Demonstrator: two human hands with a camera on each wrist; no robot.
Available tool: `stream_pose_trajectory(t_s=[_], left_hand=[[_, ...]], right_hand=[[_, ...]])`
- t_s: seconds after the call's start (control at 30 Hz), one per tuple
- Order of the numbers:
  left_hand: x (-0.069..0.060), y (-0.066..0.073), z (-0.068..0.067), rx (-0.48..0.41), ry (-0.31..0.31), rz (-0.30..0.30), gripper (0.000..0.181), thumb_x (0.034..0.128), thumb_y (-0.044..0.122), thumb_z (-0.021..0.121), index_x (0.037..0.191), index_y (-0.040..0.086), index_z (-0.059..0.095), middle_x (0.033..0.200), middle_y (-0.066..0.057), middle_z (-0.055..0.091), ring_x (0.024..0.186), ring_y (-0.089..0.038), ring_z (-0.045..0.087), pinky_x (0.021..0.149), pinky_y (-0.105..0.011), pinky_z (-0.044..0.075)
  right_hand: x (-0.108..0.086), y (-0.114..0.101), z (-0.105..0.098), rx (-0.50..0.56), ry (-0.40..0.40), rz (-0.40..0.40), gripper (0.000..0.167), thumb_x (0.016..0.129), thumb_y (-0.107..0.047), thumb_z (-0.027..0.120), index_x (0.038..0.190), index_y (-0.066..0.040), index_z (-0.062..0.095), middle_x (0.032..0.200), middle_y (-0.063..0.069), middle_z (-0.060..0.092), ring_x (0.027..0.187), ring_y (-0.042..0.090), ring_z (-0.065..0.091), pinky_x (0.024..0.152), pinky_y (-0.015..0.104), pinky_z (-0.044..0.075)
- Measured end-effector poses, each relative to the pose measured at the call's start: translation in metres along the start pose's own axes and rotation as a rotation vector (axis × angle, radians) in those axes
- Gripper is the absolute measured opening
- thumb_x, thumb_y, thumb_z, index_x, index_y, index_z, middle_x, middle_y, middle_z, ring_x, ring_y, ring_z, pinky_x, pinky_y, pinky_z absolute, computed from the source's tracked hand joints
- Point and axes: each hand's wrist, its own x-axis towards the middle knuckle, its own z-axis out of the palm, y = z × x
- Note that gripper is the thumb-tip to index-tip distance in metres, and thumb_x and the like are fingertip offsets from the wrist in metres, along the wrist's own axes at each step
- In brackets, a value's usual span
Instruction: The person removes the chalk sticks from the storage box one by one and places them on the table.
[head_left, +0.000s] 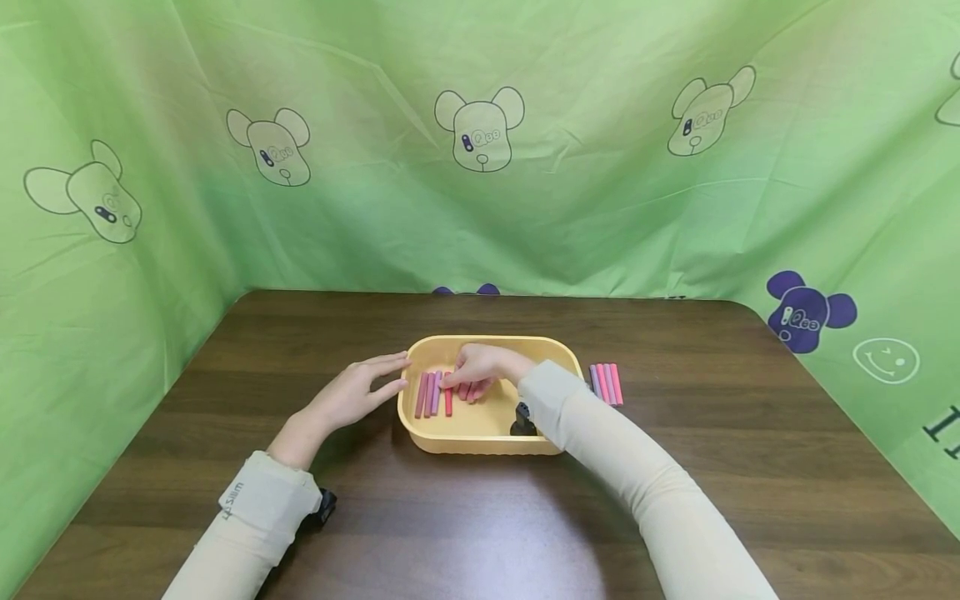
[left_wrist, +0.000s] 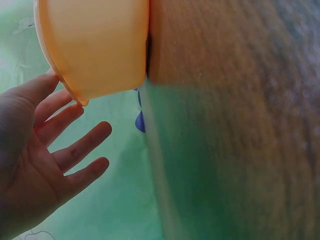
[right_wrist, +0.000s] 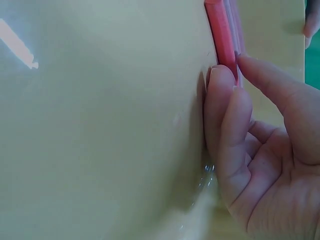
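The right hand (head_left: 485,365) is pinching the red stick (head_left: 448,405) beside the purple sticks (head_left: 429,396) in the tray (head_left: 480,446), seemingly lining it up, while the left hand (head_left: 351,395), spread wide, is touching the tray, the next move probably calling for gentle release.

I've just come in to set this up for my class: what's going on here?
A person is handling coloured sticks in a yellow tub. Their right hand is inside it, pinching a red stick next to a row of mauve and purple sticks. Their left hand touches the tub's rim. More pink and purple sticks lie on the wooden table, to the right of the tub.
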Motion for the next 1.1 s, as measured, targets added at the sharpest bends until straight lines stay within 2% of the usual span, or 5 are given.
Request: stream_pose_trajectory(t_s=[0.4,0.6,0.8,1.1], left_hand=[[0.001,0.001,-0.001,-0.008,-0.008,-0.005,0.043,0.0928,0.022,0.058,0.131,0.004,0.054,0.14,-0.014,0.049,0.13,-0.032,0.046,0.108,-0.048,0.037],[0.0,0.0,0.0,0.0,-0.006,-0.006,0.042,0.0927,0.022,0.058,0.131,0.004,0.054,0.14,-0.015,0.049,0.13,-0.032,0.046,0.108,-0.048,0.037],[0.0,0.0,0.0,0.0,-0.007,-0.004,0.042,0.0927,0.022,0.058,0.131,0.004,0.054,0.14,-0.015,0.049,0.13,-0.032,0.046,0.109,-0.048,0.037],[0.0,0.002,-0.001,0.007,-0.003,0.005,0.042,0.0925,0.021,0.058,0.13,0.003,0.055,0.138,-0.016,0.051,0.129,-0.032,0.047,0.108,-0.048,0.037]], right_hand=[[-0.002,-0.003,0.0,0.002,-0.002,0.003,0.029,0.09,-0.02,0.062,0.063,-0.009,0.06,0.052,-0.002,0.059,0.043,0.004,0.054,0.042,0.012,0.045],[-0.001,0.0,-0.003,0.014,-0.044,-0.001,0.026,0.09,-0.019,0.061,0.065,-0.009,0.06,0.055,-0.002,0.061,0.044,0.003,0.054,0.043,0.012,0.045],[-0.002,0.002,-0.011,0.026,-0.103,-0.047,0.022,0.091,-0.018,0.058,0.071,-0.009,0.061,0.059,-0.002,0.063,0.047,0.003,0.056,0.047,0.012,0.046],[-0.013,0.0,-0.024,0.071,-0.086,-0.119,0.02,0.09,-0.019,0.058,0.077,-0.006,0.066,0.061,-0.002,0.064,0.05,0.003,0.057,0.048,0.013,0.046]])
